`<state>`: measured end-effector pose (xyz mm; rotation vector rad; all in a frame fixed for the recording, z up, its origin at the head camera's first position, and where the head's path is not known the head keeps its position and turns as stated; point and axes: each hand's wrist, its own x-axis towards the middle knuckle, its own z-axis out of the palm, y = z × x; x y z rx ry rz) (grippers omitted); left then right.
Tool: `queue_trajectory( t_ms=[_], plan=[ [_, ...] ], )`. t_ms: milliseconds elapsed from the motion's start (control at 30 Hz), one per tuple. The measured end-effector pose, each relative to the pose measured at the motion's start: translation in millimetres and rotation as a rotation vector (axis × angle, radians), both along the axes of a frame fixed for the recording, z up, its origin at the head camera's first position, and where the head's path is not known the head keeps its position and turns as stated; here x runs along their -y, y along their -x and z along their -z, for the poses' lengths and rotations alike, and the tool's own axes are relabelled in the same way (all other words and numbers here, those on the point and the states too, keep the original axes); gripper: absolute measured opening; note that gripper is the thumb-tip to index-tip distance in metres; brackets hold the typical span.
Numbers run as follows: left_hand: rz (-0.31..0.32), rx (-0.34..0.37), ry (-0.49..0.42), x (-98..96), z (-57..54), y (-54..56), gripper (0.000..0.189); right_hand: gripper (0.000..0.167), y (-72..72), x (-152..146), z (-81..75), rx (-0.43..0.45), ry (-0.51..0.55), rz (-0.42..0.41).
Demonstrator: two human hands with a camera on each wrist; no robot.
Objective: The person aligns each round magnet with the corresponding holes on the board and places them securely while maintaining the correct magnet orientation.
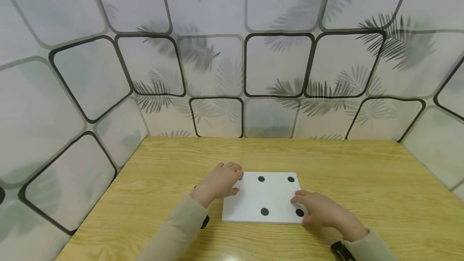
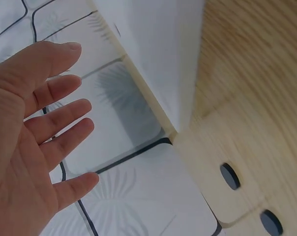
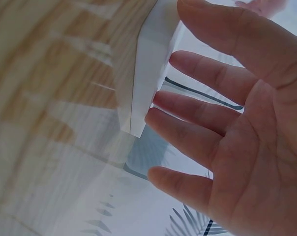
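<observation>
A flat white rectangular slab (image 1: 250,196) with several round black spots lies on the wooden table. My left hand (image 1: 221,182) reaches over its left end, hiding part of it. In the left wrist view that hand (image 2: 35,123) has spread, relaxed fingers and holds nothing; a white slab (image 2: 163,59) rises beside it. At the slab's right edge is my right hand (image 1: 322,210), its fingers extended loosely over the edge. The right wrist view shows the relaxed fingertips of this hand (image 3: 242,123) at a white slab's side (image 3: 151,73); contact is hard to tell.
Wood-grained table (image 1: 174,152) surrounds the slab. Patterned walls (image 1: 217,71) with leaf prints stand behind and at both sides. Two black discs (image 2: 230,176) show on a wood-toned surface in the left wrist view. A dark band (image 1: 340,251) is on the right wrist.
</observation>
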<state>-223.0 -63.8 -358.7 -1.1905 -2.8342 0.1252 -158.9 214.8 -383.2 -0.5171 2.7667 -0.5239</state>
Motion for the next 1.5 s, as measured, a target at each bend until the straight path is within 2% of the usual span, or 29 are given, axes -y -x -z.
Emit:
queue_trajectory(
  t_ms=[233, 400, 667, 933, 1367, 1500],
  plan=[
    [-0.015, -0.023, -0.036, 24.5, 2.9, -5.9, 0.022, 0.045, 0.0, 1, 2.6, -0.004, 0.009, -0.024],
    [-0.038, -0.025, -0.052, 40.4, 6.3, -5.4, 0.022, 0.046, -0.2, -1, 2.6, -0.02, 0.011, -0.037],
    [-0.08, -0.002, -0.081, 56.1, 9.8, -6.4, 0.021, 0.047, -0.3, -1, 1.4, -0.019, 0.027, -0.043],
    [-0.091, 0.007, -0.1, 66.7, 8.4, -9.8, 0.021, 0.047, -0.1, -2, 1.1, -0.014, 0.025, -0.038],
    [-0.199, 0.042, -0.053, 78.8, 16.5, -1.0, 0.031, 0.045, 0.0, 2, -1.6, 0.019, 0.006, 0.006],
    [-0.222, 0.052, -0.062, 84.4, 19.3, 2.7, 0.027, 0.045, -0.1, 2, -1.1, 0.019, 0.003, 0.011]
  ],
)
